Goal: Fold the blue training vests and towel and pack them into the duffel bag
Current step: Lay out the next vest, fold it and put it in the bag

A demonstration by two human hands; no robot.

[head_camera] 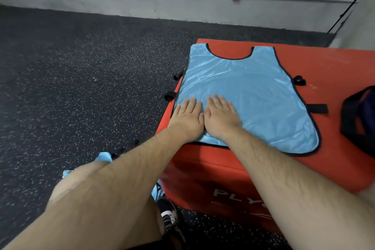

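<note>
Light blue shiny mesh training vest (253, 91) with dark edge trim lies flat and spread out on top of red-orange padded box (334, 67). The scooped neck opening is at 12 o'clock and the rounded hem at 6 o'clock. Fabric mostly smooth, with faint wrinkles and sheen across the chest. Black side straps (299, 80) stick out from the vest's edges at 3 o'clock and 9 o'clock.

Left hand (187, 116) and right hand (220, 114) are both palm down on the vest's 7 o'clock area, side by side with thumbs touching. Fingers (192, 103) are straight and lightly spread, pressed flat on the cloth and gripping nothing.

Dark duffel bag (359, 119) sits on the box at 3 o'clock of the vest, cut off by the frame edge. More light blue cloth (104, 156) lies on the dark speckled rubber floor (81, 77) at 8 o'clock, partly hidden by the left forearm. Black-and-white shoe (169, 213) at 6 o'clock, beside the box front with white lettering, partly readable.
</note>
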